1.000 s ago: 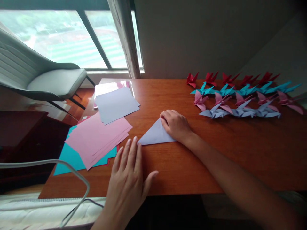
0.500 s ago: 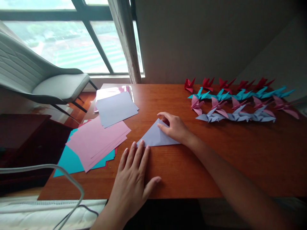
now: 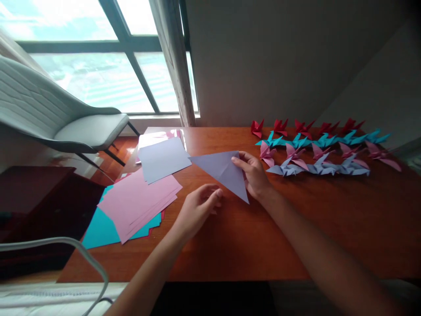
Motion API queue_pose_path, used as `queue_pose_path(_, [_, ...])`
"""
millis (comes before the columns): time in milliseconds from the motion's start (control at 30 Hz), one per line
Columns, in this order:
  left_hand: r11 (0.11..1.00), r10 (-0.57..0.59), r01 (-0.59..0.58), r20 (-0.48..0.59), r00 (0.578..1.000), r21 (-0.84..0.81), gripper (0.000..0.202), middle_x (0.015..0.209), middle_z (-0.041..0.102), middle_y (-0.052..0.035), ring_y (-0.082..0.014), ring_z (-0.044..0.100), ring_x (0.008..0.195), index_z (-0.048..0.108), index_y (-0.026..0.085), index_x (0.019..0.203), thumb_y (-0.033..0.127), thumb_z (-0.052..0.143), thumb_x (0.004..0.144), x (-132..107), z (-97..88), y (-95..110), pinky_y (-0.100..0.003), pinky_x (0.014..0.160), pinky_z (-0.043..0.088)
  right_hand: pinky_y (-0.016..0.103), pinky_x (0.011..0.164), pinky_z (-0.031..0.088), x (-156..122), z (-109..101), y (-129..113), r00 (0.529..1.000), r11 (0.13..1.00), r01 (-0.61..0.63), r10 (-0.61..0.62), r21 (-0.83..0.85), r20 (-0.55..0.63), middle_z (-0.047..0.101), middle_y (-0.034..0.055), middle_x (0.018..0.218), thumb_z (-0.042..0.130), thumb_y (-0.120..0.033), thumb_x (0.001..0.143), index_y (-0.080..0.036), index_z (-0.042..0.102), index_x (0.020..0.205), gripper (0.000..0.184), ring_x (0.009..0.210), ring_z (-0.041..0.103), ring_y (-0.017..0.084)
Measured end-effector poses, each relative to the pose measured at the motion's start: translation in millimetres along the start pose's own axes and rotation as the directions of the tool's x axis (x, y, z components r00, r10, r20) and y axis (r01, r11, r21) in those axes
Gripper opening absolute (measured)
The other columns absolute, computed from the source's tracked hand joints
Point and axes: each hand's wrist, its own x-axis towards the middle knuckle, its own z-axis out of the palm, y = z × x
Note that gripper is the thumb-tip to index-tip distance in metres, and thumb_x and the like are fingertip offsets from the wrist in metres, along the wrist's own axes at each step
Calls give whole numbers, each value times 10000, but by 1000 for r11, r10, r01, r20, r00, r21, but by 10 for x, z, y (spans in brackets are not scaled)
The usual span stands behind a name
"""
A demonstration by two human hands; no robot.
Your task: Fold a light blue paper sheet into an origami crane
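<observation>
A lavender paper triangle (image 3: pixel 223 170), folded from a sheet, is raised above the wooden table. My right hand (image 3: pixel 255 175) pinches it at its upper right corner, thumb on the near face and fingers behind. A faint crease runs down the triangle's face. My left hand (image 3: pixel 201 205) is off the paper, below and to the left of it, with its fingers loosely curled and nothing visible in them. Its fingertips are partly hidden from view.
Left on the table (image 3: pixel 210 259) lie pink sheets (image 3: pixel 141 206), blue sheets (image 3: pixel 98 230) and a lavender sheet (image 3: pixel 164 160). Rows of folded paper cranes in red (image 3: pixel 304 128), blue (image 3: pixel 299 140), pink (image 3: pixel 294 153) and lavender (image 3: pixel 289 169) stand right. A chair (image 3: pixel 92 127) is beyond the left edge.
My right hand has lifted the triangle off the table and turned it, so a point now faces down. My left hand has left the paper's lower edge and curled its fingers.
</observation>
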Motion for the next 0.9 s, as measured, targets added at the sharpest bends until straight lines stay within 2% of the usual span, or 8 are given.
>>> queue_pose_path(100, [927,-17,23,19,1000,-373,410,1031,738,-110,-219,702,896,680,155,1073,469,713,810,315,30,11,-329,795,558,271,712,489,-5,16,0,1000,1000,18,-18,10,-10,712,-18,825,789,-369,665,-216,687,855,265,725,624,145])
queue_pose_path(167, [860,32,-48,-40,999,-508,428,925,751,-100,-217,702,854,692,140,1039,435,785,744,523,76,14,-327,783,553,286,747,493,15,5,25,998,998,63,-64,-28,-21,716,-8,848,780,-372,682,-212,687,867,262,758,631,155])
queue_pose_path(400, [785,121,-125,-48,992,-607,431,760,736,-79,-232,711,761,689,136,983,458,793,716,1021,109,16,-360,725,568,340,888,485,155,-122,158,918,937,197,-279,-287,-282,670,30,1042,777,-388,691,-237,652,1020,383,960,603,190])
queue_pose_path(467, [765,135,-146,-66,989,-627,409,762,737,-81,-231,716,789,684,140,967,460,781,731,1056,75,9,-345,732,569,337,849,501,150,-111,164,946,959,145,-207,-243,-250,667,33,1048,782,-422,684,-243,632,1050,434,944,616,191])
queue_pose_path(533, [749,145,-172,-95,985,-640,388,781,741,-80,-221,718,824,678,144,957,453,773,743,1063,43,0,-324,754,567,336,800,510,124,-77,160,988,974,75,-102,-215,-117,692,39,961,785,-443,682,-222,647,987,401,881,641,200])
queue_pose_path(633, [736,153,-201,-131,980,-647,365,819,748,-77,-204,714,872,674,143,950,444,761,762,1057,18,-11,-301,800,558,333,730,503,92,-39,158,999,955,43,-41,-294,15,717,38,818,784,-444,688,-200,676,840,307,778,653,213])
queue_pose_path(733, [748,147,-200,-136,980,-634,350,858,750,-77,-198,708,874,678,137,937,435,755,769,1047,26,-20,-306,811,559,317,683,486,103,-62,166,994,935,93,-105,-342,-18,716,25,776,752,-439,730,-202,687,796,255,722,639,197])
queue_pose_path(900, [827,118,-164,-120,986,-537,291,754,728,-43,-156,671,647,702,123,851,332,833,695,1004,71,-27,-258,619,531,251,553,424,140,-131,143,970,943,129,-184,-305,-157,700,3,797,741,-411,770,-217,695,888,232,655,581,135])
